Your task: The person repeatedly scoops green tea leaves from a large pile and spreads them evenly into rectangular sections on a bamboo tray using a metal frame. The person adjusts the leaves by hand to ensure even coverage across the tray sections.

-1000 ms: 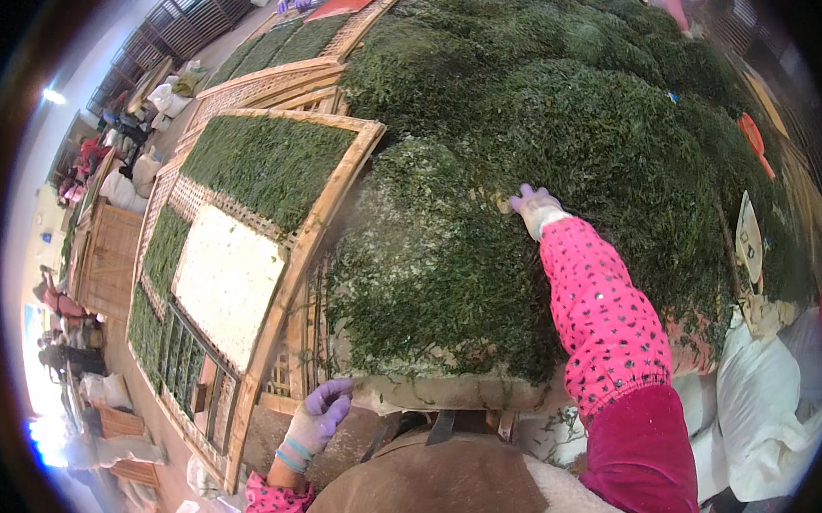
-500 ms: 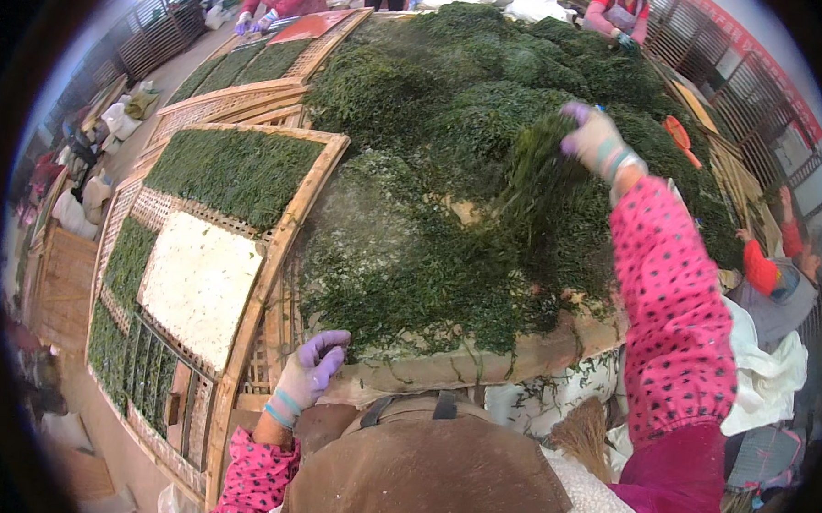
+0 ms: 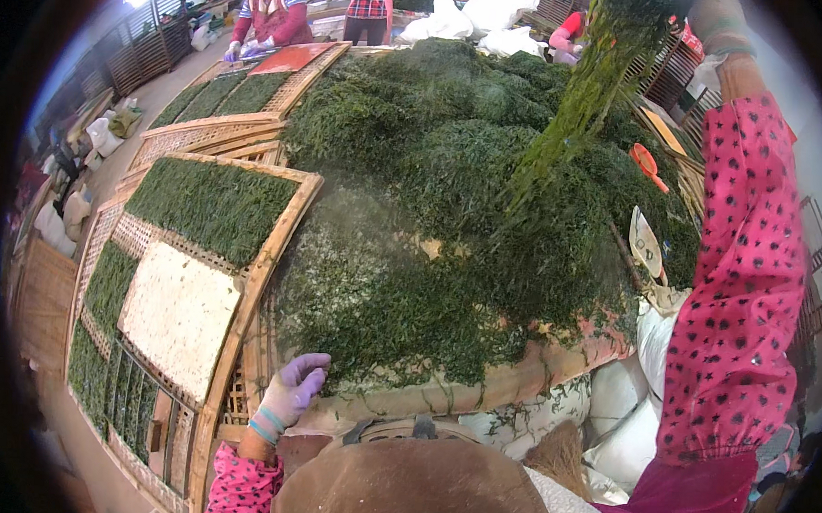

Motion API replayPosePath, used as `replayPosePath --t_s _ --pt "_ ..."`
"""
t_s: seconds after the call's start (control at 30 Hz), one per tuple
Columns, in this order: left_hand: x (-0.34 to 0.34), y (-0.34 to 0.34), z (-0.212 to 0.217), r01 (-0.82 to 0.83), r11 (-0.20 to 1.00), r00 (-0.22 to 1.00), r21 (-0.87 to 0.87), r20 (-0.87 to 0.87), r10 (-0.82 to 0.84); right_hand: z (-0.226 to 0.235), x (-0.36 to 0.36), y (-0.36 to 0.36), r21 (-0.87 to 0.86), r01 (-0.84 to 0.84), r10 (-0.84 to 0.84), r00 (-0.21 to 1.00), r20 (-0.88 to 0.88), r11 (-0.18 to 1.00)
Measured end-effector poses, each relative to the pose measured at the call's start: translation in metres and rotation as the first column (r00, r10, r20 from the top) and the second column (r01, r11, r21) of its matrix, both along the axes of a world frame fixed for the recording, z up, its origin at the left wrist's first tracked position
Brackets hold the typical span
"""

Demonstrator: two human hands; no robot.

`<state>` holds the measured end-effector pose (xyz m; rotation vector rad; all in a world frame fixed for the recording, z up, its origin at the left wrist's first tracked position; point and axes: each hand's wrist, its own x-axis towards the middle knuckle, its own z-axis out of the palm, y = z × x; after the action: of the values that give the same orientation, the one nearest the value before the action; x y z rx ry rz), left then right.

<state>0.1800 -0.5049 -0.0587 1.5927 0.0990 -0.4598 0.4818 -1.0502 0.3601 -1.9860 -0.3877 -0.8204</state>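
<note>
A long hanging bunch of green seaweed [image 3: 583, 104] dangles from my raised right hand [image 3: 714, 27], which is partly cut off at the top right of the view. The bunch trails down toward a big dark-green seaweed heap [image 3: 462, 149] on the table. Near the table's front edge [image 3: 396, 398], at the left, my left hand [image 3: 293, 393] hovers in a purple-fingered glove. Its fingers are bent and loosely apart, with nothing in them. Close to it stands a wooden drying frame [image 3: 274, 232] with a woven base, bearing seaweed sheets [image 3: 212, 202] and a pale board [image 3: 179, 306].
Behind lies another frame of seaweed strips [image 3: 211, 101], where a person [image 3: 270, 17] works. An orange-red strainer [image 3: 649, 166] and a pale scoop [image 3: 646, 241] lie at the right. White sacks [image 3: 495, 13] stand at the back. A broom head [image 3: 558, 460] is near me.
My right hand has risen up and to the right, pulling the seaweed bunch high above the heap. The view has shifted; my left hand stays near the table's front edge.
</note>
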Motion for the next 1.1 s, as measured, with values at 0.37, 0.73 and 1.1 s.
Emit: replayPosePath --t_s 0.37,0.73,1.1 --pt "0.094 -0.098 0.079 -0.046 0.91 0.427 0.413 0.831 -0.356 -0.168 -0.033 0.071 0.052 -0.132 0.141 0.914 -0.38 0.99" --pt "0.211 -0.242 0.095 -0.19 0.845 0.045 0.5 0.864 -0.501 -0.077 -0.104 0.107 -0.061 -0.384 0.364 0.908 -0.21 0.921" --pt "0.202 -0.096 0.02 0.806 -0.01 0.355 0.592 -0.496 -0.792 -0.078 -0.096 0.098 -0.212 0.059 -0.104 0.973 -0.206 0.976"
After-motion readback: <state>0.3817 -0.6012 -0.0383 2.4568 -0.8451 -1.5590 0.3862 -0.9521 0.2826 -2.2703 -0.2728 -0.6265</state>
